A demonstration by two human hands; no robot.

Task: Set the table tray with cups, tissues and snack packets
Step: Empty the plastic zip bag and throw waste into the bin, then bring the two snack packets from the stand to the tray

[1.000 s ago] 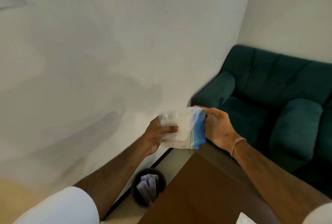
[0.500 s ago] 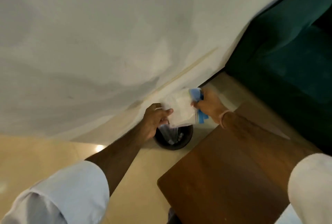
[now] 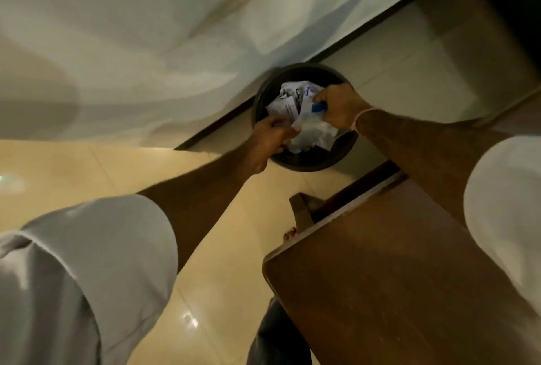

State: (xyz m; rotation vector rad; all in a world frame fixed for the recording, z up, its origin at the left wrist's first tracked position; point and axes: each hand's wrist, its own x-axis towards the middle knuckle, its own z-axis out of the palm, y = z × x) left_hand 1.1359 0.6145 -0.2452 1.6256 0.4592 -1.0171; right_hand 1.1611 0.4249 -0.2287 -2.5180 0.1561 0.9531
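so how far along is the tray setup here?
Nothing visibly done: no tray, cups or tissues in view. In hand: both the left hand and right hand hold a clear plastic packet over the black bin beside the wooden table. The whole tray setup looks left.

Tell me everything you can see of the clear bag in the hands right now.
The clear bag looks like thin, crumpled plastic with a blue strip at one end. It hangs over the mouth of the black waste bin, above the papers there. The left hand pinches its near edge; the right hand grips the blue end. Contents unclear.
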